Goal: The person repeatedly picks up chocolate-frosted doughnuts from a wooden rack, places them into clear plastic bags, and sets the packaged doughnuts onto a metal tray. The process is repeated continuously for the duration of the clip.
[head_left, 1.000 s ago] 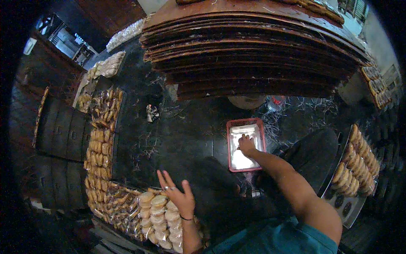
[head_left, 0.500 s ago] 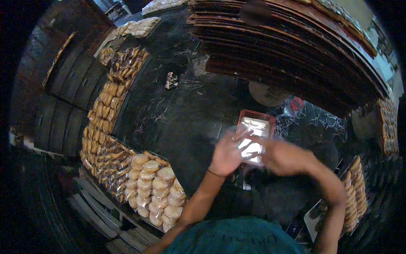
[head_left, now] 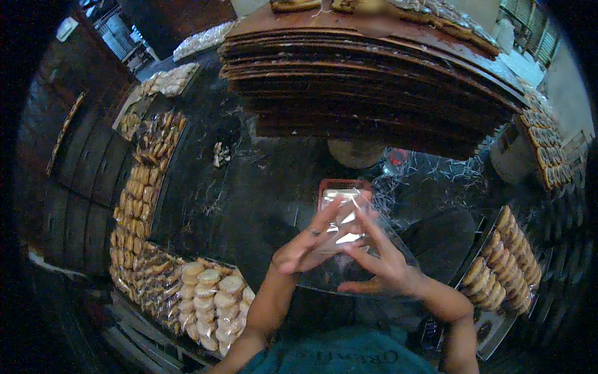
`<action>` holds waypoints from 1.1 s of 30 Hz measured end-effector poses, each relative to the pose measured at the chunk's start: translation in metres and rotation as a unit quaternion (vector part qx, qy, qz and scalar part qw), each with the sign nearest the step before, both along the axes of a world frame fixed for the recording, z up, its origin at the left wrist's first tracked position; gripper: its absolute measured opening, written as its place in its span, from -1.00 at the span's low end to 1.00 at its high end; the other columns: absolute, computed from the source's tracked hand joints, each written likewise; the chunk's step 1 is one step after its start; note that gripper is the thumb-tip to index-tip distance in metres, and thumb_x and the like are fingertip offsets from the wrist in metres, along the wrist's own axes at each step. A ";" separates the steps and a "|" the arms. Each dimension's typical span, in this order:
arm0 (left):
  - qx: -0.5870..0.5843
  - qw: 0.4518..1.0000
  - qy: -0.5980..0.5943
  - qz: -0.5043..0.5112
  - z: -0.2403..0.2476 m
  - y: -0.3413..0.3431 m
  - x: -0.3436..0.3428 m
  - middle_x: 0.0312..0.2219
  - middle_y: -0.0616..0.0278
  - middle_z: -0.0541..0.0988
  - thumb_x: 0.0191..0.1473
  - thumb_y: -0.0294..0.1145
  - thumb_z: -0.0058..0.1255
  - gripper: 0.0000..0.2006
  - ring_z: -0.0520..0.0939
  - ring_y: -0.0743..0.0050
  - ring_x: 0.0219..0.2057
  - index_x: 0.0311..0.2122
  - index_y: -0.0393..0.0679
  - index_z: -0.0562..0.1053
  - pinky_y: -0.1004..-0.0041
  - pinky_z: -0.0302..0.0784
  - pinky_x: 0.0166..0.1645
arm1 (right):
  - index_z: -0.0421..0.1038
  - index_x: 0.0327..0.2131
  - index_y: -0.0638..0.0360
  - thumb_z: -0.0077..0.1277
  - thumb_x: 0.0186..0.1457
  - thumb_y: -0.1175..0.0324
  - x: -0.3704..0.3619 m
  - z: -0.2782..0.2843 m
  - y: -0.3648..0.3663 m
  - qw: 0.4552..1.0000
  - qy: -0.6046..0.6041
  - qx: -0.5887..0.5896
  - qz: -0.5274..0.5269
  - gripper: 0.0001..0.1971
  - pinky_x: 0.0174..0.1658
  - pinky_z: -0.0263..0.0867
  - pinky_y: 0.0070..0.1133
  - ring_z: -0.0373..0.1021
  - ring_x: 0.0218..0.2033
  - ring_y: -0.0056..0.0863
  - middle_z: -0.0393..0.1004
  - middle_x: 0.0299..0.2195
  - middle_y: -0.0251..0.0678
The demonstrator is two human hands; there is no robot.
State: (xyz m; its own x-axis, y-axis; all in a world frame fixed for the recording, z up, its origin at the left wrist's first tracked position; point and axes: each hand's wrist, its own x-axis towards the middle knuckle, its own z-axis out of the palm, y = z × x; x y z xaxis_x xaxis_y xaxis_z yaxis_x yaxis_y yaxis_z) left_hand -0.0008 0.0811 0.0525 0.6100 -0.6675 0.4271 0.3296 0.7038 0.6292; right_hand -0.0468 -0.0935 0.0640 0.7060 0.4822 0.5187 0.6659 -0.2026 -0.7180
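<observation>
A clear plastic bag (head_left: 341, 240), shiny and partly see-through, spreads between my two hands in front of my body. My left hand (head_left: 305, 246) pinches its left side, fingers pointing up and inward. Fingers widely spread, my right hand (head_left: 389, 265) lies against the bag's right side; its upper fingertips come close to the left ones. Behind them a small red plastic basket (head_left: 322, 198) holds a stack of glossy clear bags (head_left: 341, 194), partly covered by my fingers. Motion blurs both hands a little.
Wrapped round pastries (head_left: 208, 296) stand in rows at left, with more packed biscuits (head_left: 137, 193) beyond. Wrapped pastry rows (head_left: 504, 265) sit on a tray at right. A tall stack of brown boards (head_left: 374, 81) rises ahead. Plastic scraps (head_left: 398, 181) litter the dark floor near a red-topped container (head_left: 395, 159).
My hands have moved from over the basket toward my body, drawing a clear bag out between them. The right fingers have spread apart. My view has shifted, showing more of the right side.
</observation>
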 end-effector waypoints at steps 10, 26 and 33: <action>0.051 0.898 0.169 0.402 -0.015 0.000 -0.028 0.08 0.09 0.22 -0.02 -0.18 -0.13 -0.54 0.30 0.08 0.05 -0.03 -0.22 0.28 0.12 0.18 0.14 | 0.17 0.07 0.06 -0.04 -0.03 0.43 0.025 -0.011 0.035 0.988 -0.088 -0.111 0.053 -0.48 0.07 0.12 -0.28 0.12 0.06 0.03 0.02 0.11 0.09; 0.076 0.853 0.122 0.501 -0.036 0.076 -0.005 0.10 0.21 0.24 0.10 -0.15 -0.29 -0.56 0.30 0.11 0.04 0.03 -0.17 0.28 -0.03 0.17 0.10 | 0.17 0.05 0.14 0.19 -0.13 0.18 0.171 0.176 -0.245 0.905 -0.146 -0.019 -0.400 -0.34 0.04 0.17 -0.45 0.22 0.02 -0.29 0.29 -0.03 -0.14; 0.075 0.884 0.255 0.386 -0.040 0.061 -0.021 0.12 0.10 0.21 0.11 -0.11 -0.25 -0.48 0.13 -0.03 0.17 0.10 -0.23 0.21 -0.01 -0.10 0.24 | -0.29 0.22 0.19 0.30 -0.36 0.01 0.251 0.183 -0.321 0.920 0.113 -0.116 -0.357 0.17 0.23 -0.20 -0.46 -0.15 0.23 -0.26 -0.11 0.20 0.02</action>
State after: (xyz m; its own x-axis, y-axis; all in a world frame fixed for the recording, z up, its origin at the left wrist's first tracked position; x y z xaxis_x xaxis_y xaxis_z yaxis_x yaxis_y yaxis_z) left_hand -0.0218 0.1417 0.0122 0.9957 0.0049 -0.0923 0.0558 0.7644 0.6423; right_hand 0.2042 -0.4144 0.2468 0.9630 -0.0670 0.2612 0.1424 -0.6964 -0.7034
